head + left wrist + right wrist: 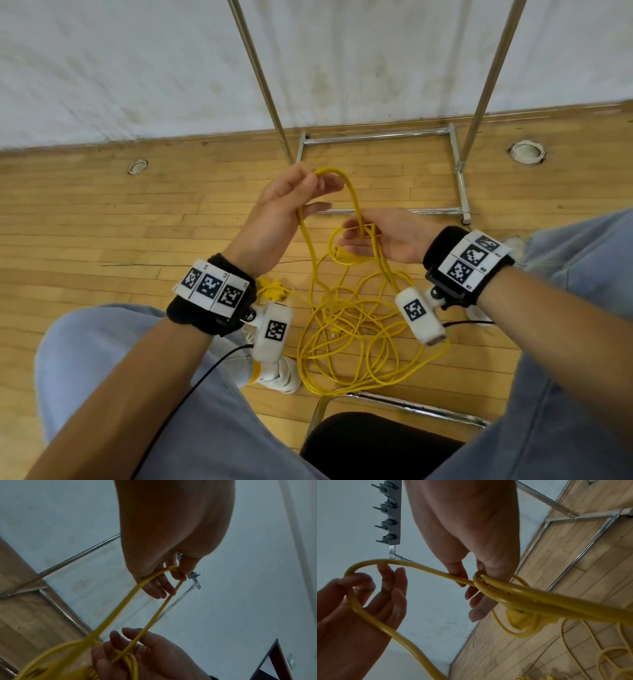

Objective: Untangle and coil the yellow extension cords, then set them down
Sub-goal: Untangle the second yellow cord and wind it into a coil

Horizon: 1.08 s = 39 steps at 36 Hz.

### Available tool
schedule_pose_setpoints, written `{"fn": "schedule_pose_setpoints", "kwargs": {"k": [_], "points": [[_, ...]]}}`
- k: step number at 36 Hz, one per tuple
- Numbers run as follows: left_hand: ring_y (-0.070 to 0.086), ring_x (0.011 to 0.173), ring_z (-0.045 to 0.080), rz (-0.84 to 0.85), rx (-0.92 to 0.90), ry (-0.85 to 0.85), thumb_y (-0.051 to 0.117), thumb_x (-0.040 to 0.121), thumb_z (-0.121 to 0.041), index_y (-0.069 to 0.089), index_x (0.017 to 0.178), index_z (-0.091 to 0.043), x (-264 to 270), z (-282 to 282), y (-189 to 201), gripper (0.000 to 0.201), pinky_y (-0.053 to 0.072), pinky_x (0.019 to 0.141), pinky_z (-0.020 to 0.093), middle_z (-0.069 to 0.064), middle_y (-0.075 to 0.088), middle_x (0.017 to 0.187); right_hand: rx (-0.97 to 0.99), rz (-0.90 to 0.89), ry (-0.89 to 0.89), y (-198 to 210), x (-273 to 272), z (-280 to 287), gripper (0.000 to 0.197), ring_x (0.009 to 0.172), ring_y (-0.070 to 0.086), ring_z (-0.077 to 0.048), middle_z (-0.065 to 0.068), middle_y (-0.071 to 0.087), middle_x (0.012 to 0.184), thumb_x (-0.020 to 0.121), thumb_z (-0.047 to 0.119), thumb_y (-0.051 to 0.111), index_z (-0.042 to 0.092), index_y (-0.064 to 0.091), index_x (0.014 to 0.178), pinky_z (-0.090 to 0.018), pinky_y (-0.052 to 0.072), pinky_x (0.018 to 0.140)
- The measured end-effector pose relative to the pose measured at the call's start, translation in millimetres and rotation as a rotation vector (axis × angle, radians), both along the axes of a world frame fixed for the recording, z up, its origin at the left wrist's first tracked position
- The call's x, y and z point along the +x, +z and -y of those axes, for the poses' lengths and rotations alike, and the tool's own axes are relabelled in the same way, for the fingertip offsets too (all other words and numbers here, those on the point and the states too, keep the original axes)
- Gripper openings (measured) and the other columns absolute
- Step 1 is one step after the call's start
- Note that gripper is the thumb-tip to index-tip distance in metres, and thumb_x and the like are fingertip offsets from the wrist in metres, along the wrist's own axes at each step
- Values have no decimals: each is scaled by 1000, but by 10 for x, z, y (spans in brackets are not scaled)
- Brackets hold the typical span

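I see my left hand (287,202) pinching a loop of yellow cord (352,195) above the floor tangle (356,329). My right hand (383,240) holds gathered loops just beside it.

Black wristbands (212,308) with white strips of black square codes are worn on both wrists; a white camera block (273,331) trailing a black cable hangs below each, and light blue jeans (113,349) are seen lower left and right
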<state>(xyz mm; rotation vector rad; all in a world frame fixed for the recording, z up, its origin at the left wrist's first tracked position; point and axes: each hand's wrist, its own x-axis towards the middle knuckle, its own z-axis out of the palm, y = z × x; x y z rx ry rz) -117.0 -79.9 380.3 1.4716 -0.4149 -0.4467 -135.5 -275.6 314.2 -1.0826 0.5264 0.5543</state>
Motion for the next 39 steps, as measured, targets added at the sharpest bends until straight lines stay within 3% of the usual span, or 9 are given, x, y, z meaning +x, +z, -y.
{"fn": "schedule_pose_setpoints", "kwargs": {"k": [4,8,13,15,18,24,28,31,39], "points": [[60,118,28,-96,-111,30,41,102,-16,49,82,-12,35,-53,86,23,47,93,36,10,70,107,29,41,-53,-24,8,8,12,84,72,-29,-19,71,91,102,5,58,-3,67,104,-35,63,78],[65,98,26,-204,-253,95,46,95,-13,69,68,-13,58,-102,123,35,51,94,36,7,69,88,-9,69,-97,-43,44,64,15,98,72,-35,-22,72,108,101,0,57,-1,67,111,-41,61,88],[66,99,27,-184,-292,93,44,104,-12,57,90,-4,68,-115,142,21,49,102,40,9,68,88,-99,66,-143,-84,56,111,24,83,72,-29,-23,71,110,99,-8,54,-3,66,119,-34,64,68],[67,101,27,-162,-287,69,40,105,-11,54,87,-7,58,-116,178,23,47,107,43,7,68,88,-156,54,-136,-144,40,111,22,74,69,-26,-24,70,105,97,-10,56,-3,67,115,-31,62,60],[68,102,21,-99,-244,30,35,106,-9,69,75,-18,33,-107,214,47,40,116,48,2,69,87,-240,48,-101,-250,5,69,25,62,63,-22,-24,68,97,98,-10,55,-4,65,120,-27,56,52],[65,108,24,-63,-209,20,36,105,-10,67,73,-20,-1,-101,225,45,37,119,48,2,69,90,-388,60,89,-365,-85,-25,38,51,45,-14,-19,69,90,103,0,46,21,42,134,-24,36,43],[63,110,26,-70,-252,32,34,106,-8,67,73,-19,10,-115,241,48,37,119,46,5,68,92,-459,134,319,-401,-156,-87,25,50,42,-11,-14,71,87,107,8,45,2,59,126,-23,30,43],[63,111,27,-69,-247,28,36,106,-10,62,72,-18,-8,-108,262,43,37,119,47,7,68,94,-465,197,367,-426,-203,-161,25,48,44,-11,-10,73,82,109,12,44,5,64,123,-24,32,43],[59,104,29,-59,-289,-61,27,106,-9,69,71,-20,-89,-104,380,56,44,108,45,17,55,96,-482,110,185,-570,-200,-191,27,45,47,-13,-15,71,79,109,14,46,-7,62,116,-23,34,41]]}}
